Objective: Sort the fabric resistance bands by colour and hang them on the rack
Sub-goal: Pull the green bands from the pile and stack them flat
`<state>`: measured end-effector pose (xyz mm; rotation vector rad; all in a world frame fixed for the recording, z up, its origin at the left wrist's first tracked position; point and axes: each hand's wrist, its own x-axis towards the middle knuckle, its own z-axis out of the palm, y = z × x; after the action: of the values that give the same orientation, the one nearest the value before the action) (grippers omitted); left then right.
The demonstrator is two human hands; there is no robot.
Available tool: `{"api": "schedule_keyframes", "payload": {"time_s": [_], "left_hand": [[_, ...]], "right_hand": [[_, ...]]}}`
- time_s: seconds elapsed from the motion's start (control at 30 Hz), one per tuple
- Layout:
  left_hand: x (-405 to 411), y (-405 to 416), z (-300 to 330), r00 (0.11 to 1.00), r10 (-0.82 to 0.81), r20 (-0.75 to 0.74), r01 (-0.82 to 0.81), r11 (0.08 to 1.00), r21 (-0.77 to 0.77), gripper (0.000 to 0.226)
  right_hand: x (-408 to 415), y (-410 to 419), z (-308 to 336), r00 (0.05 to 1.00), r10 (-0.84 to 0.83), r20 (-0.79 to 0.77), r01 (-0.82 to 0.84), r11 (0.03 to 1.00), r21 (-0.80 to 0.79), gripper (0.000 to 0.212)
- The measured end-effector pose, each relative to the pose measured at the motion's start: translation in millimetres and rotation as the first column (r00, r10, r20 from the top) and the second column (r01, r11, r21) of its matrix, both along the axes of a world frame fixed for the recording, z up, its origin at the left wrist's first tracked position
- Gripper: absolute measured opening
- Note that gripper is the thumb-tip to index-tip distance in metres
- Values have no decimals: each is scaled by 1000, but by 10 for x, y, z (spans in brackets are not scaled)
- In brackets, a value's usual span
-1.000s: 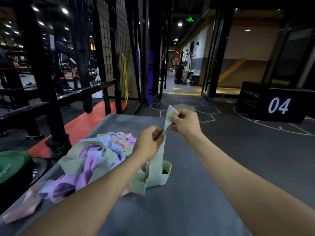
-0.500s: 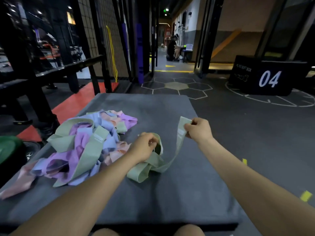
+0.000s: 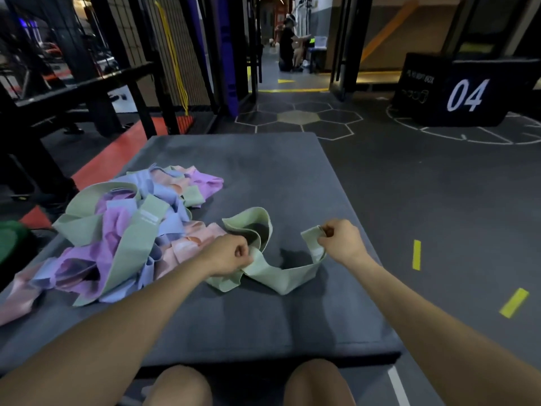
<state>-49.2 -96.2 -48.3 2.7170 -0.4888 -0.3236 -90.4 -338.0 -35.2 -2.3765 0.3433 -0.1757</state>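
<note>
The left hand (image 3: 231,253) and the right hand (image 3: 341,241) each grip an end of one pale green fabric band (image 3: 273,272), fingers curled tight around it, while its slack middle lies crumpled on the grey padded mat (image 3: 263,171) between them. Just left sits a tangled pile of green, lilac, blue and pink bands (image 3: 126,227), and a black box marked 04 (image 3: 465,92) stands well apart on the floor.

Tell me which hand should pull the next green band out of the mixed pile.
Left, probably. The left hand grips the separated green band right beside the mixed pile; the right hand pinches that band's far end, away from the pile.
</note>
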Motion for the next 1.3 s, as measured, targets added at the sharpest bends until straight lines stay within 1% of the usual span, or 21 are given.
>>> {"api": "schedule_keyframes", "payload": {"time_s": [0.07, 0.13, 0.17, 0.27, 0.33, 0.37, 0.43, 0.47, 0.57, 0.63, 0.73, 0.8, 0.9, 0.97, 1.0, 1.07, 1.13, 1.17, 1.2, 1.23, 1.3], "left_hand": [[21, 38, 41, 999, 7, -32, -6, 1000, 23, 34], [51, 28, 82, 996, 72, -52, -74, 997, -37, 40], [72, 2, 89, 992, 123, -29, -125, 991, -57, 42], [85, -192, 116, 968, 237, 76, -241, 970, 36, 47], [31, -378, 112, 955, 263, 134, -278, 955, 106, 56], [8, -458, 95, 947, 235, 220, -273, 949, 160, 59], [-10, -560, 26, 909, 97, 406, -224, 934, 279, 55], [-12, -574, -2, 889, 25, 457, -192, 927, 321, 52], [3, -532, -28, 862, -105, 497, -124, 906, 406, 44], [-9, -471, 10, 876, -92, 474, -139, 892, 431, 34], [-33, -298, 42, 960, 137, 242, -212, 925, 315, 23], [-38, -146, -5, 972, 197, 127, -218, 958, 186, 21], [-92, 24, -50, 971, 229, 74, -231, 973, 24, 23], [-143, 89, -69, 966, 250, 59, -246, 967, -67, 27], [-165, 105, -80, 966, 253, 57, -247, 964, -99, 30], [-188, 152, -117, 965, 256, 47, -247, 958, -146, 33], [-211, 206, -126, 963, 264, 48, -253, 953, -163, 36], [-222, 231, -125, 962, 268, 56, -256, 953, -164, 39], [-228, 259, -129, 960, 273, 63, -259, 951, -170, 41], [-232, 286, -131, 959, 277, 67, -260, 948, -185, 42], [-236, 339, -146, 957, 282, 59, -263, 939, -223, 41]], "right_hand": [[24, 26, -28, 1000, 21, -6, -21, 1000, -4, 28], [34, 54, -53, 999, 48, -9, -48, 999, -2, 24], [31, 67, -60, 998, 62, -10, -62, 998, -3, 22], [-7, 99, -62, 995, 97, -7, -97, 995, -17, 9], [-35, 105, -69, 993, 115, -9, -115, 993, -24, 10], [-45, 103, -74, 992, 122, -15, -123, 992, -21, 11], [-62, 87, -88, 991, 131, -28, -131, 991, -6, 12], [-67, 72, -97, 991, 132, -32, -133, 991, -2, 12], [-80, 34, -117, 989, 140, -48, -141, 990, -16, 13], [-74, 45, -128, 987, 150, -51, -151, 988, -22, 14], [-36, 114, -129, 983, 175, -55, -177, 983, -39, 11], [9, 177, -110, 982, 187, -36, -189, 979, -73, 8], [119, 320, -78, 976, 215, 29, -206, 960, -189, 16], [217, 483, -46, 951, 306, 47, -276, 907, -317, 25], [269, 570, -38, 920, 391, 27, -350, 852, -389, 29], [341, 751, -26, 803, 583, -122, -560, 668, -489, 38], [392, 901, -70, 683, 661, -311, -698, 467, -542, 39], [418, 938, -110, 658, 658, -365, -721, 411, -558, 38], [443, 949, -156, 655, 653, -379, -722, 396, -567, 39], [466, 941, -195, 666, 648, -369, -716, 417, -559, 41], [502, 906, -247, 694, 639, -334, -703, 498, -508, 50]]}}
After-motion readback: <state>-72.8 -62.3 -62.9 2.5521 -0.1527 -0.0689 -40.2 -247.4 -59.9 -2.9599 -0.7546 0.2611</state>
